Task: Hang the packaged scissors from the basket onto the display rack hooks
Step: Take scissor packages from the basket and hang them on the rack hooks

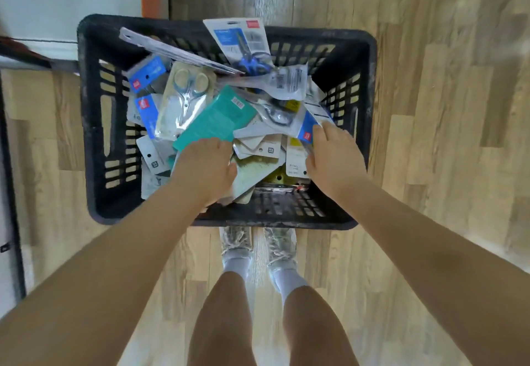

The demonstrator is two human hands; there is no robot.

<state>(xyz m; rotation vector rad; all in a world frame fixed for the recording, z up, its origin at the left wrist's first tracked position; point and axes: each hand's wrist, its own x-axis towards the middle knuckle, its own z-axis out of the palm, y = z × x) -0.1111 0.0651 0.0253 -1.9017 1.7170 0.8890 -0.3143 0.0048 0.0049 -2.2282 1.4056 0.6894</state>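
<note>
Reaching down into the basket, the left hand [205,169] lay knuckles-up on the near edge of a teal card pack [218,117], its fingers curled downward over that edge so that the tips were hidden; whether they actually gripped the pack or another beneath it could not be told. The right hand [334,159] was lower right in the heap, fingers bent round the corner of a blue-and-white scissors pack [308,129] and pinching it, with the thumb out of sight below.

Between the two hands lay a fan of pale beige and white hang cards [258,150], overlapping one another. Beyond the teal card rested a clear blister pack of small silver scissors [187,94], tilted, and to its left two blue-labelled packs [147,73]. Farther back, a pack of blue-handled scissors [243,47] leaned against the far wall and stuck up above the rim, beside a long grey card [172,50] lying slantwise across the heap. A clear bag with a barcode label [286,83] sat near the right of the pile.

All of these packaged scissors were inside the black slatted plastic basket [367,101], which stood on a wood-plank floor [444,136]. Just behind its near wall were the person's two light sneakers [235,241] and white socks.
</note>
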